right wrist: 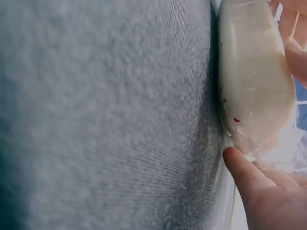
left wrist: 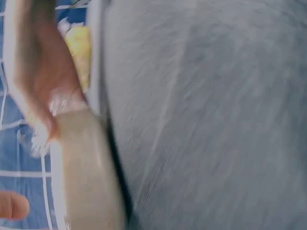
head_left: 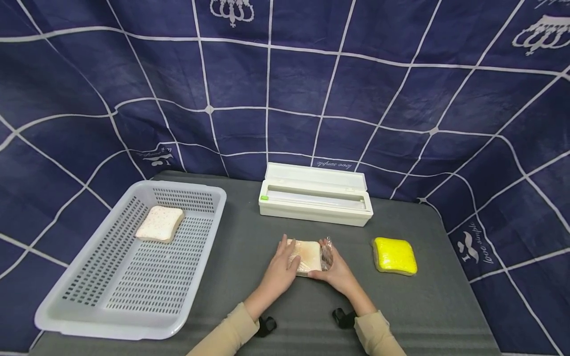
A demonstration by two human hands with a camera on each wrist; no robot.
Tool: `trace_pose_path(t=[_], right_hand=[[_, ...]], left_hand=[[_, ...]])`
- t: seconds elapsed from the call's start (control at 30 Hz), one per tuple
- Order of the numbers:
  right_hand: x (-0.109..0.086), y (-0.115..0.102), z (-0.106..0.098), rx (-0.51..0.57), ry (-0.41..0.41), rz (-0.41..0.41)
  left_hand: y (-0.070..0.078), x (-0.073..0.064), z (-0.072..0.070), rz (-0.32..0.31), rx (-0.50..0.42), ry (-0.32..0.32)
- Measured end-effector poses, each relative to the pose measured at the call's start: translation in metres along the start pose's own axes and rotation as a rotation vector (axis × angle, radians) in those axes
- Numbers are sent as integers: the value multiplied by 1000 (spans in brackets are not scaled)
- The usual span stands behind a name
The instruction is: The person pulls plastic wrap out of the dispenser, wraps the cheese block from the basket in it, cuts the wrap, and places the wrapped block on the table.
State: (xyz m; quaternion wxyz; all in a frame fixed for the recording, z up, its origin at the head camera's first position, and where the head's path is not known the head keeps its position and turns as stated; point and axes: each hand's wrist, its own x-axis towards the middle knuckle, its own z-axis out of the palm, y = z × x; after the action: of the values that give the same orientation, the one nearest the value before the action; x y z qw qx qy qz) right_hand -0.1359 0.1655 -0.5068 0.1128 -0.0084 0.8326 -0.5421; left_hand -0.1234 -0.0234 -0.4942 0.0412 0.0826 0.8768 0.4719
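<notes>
A bread slice [head_left: 307, 257] in clear plastic wrap lies on the grey tabletop, in front of me in the head view. My left hand [head_left: 280, 264] holds its left side, with the thumb over the top face. Around the right end, my right hand [head_left: 336, 272] grips with the thumb at the near corner and fingers at the far one. Loose plastic wrap [head_left: 327, 254] bunches up between that thumb and fingers. The right wrist view shows the slice's pale side [right wrist: 254, 72] with small red specks, and a right-hand fingertip [right wrist: 231, 154] close to its lower edge.
Behind the hands stands a white cling film dispenser [head_left: 313, 210], lid raised, with a green slider. At left, a grey-white perforated basket [head_left: 218, 212] holds another speckled bread slice [head_left: 160, 224]. A wrapped yellow slice [head_left: 395, 255] lies at right. Blue checked cloth [head_left: 294, 84] hangs behind the table.
</notes>
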Motion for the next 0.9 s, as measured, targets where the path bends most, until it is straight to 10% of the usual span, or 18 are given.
trace_pose_path(t=[0.13, 0.43, 0.67, 0.9], right_hand=[[-7, -3, -3, 153, 12, 34], [-31, -10, 5, 281, 138, 113], [-40, -17, 13, 462, 162, 119], [-42, -25, 26, 282, 154, 25]], left_hand=[[-8, 8, -17, -74, -147, 49], [-27, 11, -30, -141, -187, -275], [-30, 15, -23, -137, -134, -233], [-26, 14, -19, -113, -106, -204]])
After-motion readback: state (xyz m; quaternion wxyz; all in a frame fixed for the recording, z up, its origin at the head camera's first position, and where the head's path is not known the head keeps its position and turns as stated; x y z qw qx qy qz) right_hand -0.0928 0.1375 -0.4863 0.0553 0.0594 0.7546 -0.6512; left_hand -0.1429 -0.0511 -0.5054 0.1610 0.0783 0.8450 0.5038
